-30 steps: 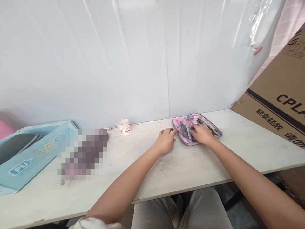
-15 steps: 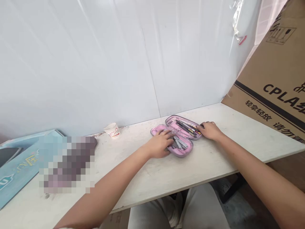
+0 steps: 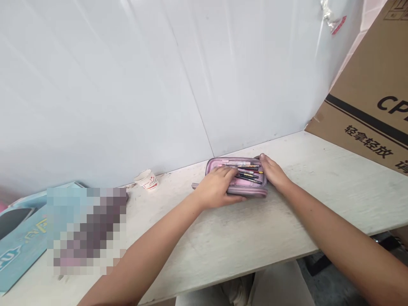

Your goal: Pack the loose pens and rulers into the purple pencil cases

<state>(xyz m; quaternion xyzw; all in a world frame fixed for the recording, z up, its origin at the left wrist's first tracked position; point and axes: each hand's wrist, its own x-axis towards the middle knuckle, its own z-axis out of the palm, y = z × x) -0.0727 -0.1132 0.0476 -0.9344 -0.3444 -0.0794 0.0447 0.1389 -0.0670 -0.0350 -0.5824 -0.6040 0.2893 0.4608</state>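
Note:
A pink and grey zippered pencil case (image 3: 256, 194) lies on the white table near the wall, its front half tilted up. Several pens (image 3: 250, 176) show inside the back half. My left hand (image 3: 216, 188) grips the raised front half, its thumb along the outside and its fingers reaching inside over the pens. At the case's right end, my right hand (image 3: 273, 172) is closed on the edge, thumb on top. Some of its fingers are hidden. What lies in the front half is out of sight.
A white paper cup (image 3: 147, 180) stands left of the case. Farther left are a light blue box (image 3: 19, 259) and a pixelated dark purple item (image 3: 98, 225). A large cardboard box (image 3: 366, 89) leans at the right. The white wall (image 3: 127, 93) borders the table's back.
The front half of the pencil case, flat before with metal items showing, is now tilted up. The case has turned more parallel to the wall. My view has shifted slightly.

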